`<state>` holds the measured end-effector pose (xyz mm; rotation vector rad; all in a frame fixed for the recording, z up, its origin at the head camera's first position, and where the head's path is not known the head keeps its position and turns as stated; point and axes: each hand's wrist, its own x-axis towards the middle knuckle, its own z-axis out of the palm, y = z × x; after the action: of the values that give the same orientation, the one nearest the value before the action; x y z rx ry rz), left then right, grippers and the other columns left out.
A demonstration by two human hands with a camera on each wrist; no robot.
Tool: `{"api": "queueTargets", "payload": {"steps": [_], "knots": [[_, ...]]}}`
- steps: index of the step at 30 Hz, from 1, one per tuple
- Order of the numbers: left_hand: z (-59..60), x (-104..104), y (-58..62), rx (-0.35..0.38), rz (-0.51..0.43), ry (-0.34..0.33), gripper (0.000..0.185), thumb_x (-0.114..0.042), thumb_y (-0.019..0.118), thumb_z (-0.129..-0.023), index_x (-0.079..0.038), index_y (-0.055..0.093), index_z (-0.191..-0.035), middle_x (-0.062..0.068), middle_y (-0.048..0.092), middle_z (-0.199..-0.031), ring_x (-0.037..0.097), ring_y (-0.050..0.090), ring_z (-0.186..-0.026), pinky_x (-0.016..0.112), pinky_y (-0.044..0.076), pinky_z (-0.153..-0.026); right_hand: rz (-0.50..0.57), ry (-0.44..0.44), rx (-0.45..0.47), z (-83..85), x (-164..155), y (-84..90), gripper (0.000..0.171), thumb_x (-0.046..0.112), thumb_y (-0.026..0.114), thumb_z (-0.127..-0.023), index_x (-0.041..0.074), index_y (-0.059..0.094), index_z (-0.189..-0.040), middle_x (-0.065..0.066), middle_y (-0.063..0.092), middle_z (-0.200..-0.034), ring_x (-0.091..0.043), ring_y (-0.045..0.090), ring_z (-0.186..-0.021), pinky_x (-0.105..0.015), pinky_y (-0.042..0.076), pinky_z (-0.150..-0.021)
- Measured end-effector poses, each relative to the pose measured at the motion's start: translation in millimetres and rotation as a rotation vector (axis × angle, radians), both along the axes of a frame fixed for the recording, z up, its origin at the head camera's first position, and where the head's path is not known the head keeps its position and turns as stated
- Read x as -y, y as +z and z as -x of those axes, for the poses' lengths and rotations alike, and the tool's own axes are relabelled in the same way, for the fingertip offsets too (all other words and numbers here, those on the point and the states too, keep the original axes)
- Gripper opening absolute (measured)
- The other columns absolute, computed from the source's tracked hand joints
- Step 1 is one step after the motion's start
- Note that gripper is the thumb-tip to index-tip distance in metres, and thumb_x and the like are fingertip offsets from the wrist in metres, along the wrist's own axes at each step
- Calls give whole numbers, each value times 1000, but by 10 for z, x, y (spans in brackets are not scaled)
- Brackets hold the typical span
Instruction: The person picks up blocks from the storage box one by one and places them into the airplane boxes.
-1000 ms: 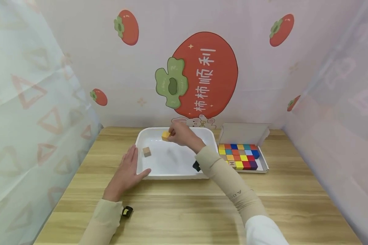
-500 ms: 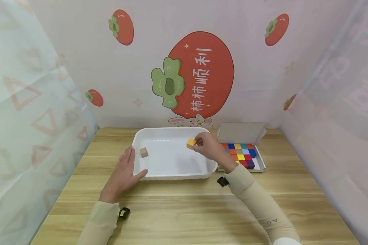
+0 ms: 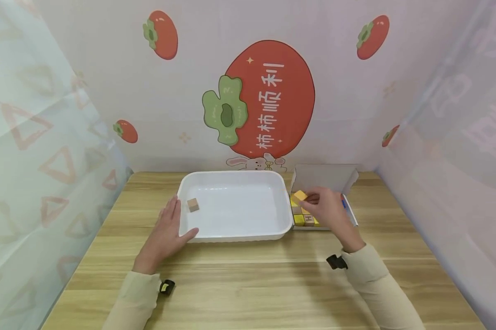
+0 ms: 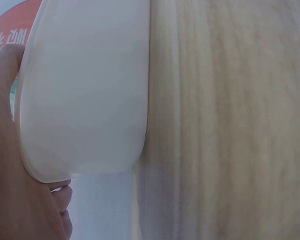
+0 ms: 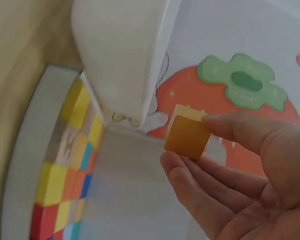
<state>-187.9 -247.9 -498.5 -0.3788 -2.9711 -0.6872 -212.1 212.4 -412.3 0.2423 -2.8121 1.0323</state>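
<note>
My right hand (image 3: 323, 207) pinches an orange-yellow cube (image 3: 300, 195) between thumb and fingers, just above the left part of a shallow box of coloured cubes (image 3: 302, 220). The right wrist view shows the cube (image 5: 187, 134) at my fingertips (image 5: 225, 125) with the box's cubes (image 5: 70, 150) below. My left hand (image 3: 167, 229) lies flat on the table, fingers straight, against the left rim of a white tray (image 3: 231, 236). A plain wooden cube (image 3: 193, 205) sits inside the tray near its left wall. The left wrist view shows only the tray's (image 4: 85, 90) underside and my palm (image 4: 10, 180).
The box's open grey lid (image 3: 324, 178) stands up behind the cubes. Printed fabric walls close in the wooden table (image 3: 256, 275) at the back and both sides. Bare tabletop lies in front of the tray.
My right hand has carried the orange-yellow cube from the tray's far side rightward, out over the tray's right rim to above the box. My left hand has stayed put.
</note>
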Motion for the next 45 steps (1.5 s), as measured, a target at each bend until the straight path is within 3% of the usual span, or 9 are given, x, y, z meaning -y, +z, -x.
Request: {"api": "queueTargets", "payload": {"steps": [13,19,31,38,45], "knots": [[0,-25,-12,-7,-6,-3,112,-63,61,-98,7,6,-166,23,0,-178,44,4,-166,65,13,-132,25,-210,34,-129,-765,-223,39,19,72,-99,-12,70,-121,-32,76,-113,-42,78,-99,-44,66,-75],[-13,-20,15,4,-7,-4,112,-61,62,-99,8,4,-166,25,0,-177,44,3,-165,65,12,-133,13,-315,61,-189,-962,-239,41,22,71,-99,-13,70,-121,-31,76,-110,-34,77,-87,-28,60,-63],[1,-1,15,-5,-2,-12,111,-60,62,-99,9,5,-166,26,0,-177,46,4,-165,65,12,-132,-36,-387,0,-139,-951,-552,32,16,76,-95,-15,74,-103,-31,77,-95,-31,73,-76,-26,54,-57],[15,3,-5,-11,8,-11,112,-60,62,-99,9,6,-165,25,0,-177,46,5,-165,65,12,-132,-27,-448,52,-80,-888,-662,30,13,73,-96,-16,73,-103,-31,74,-97,-28,65,-72,-27,52,-56],[15,10,-3,-8,-2,-10,112,-61,62,-99,9,5,-166,25,0,-178,46,5,-165,65,12,-132,-40,-459,98,-28,-849,-695,28,13,70,-98,-12,74,-86,-21,69,-79,-26,57,-64,-27,46,-49]]}}
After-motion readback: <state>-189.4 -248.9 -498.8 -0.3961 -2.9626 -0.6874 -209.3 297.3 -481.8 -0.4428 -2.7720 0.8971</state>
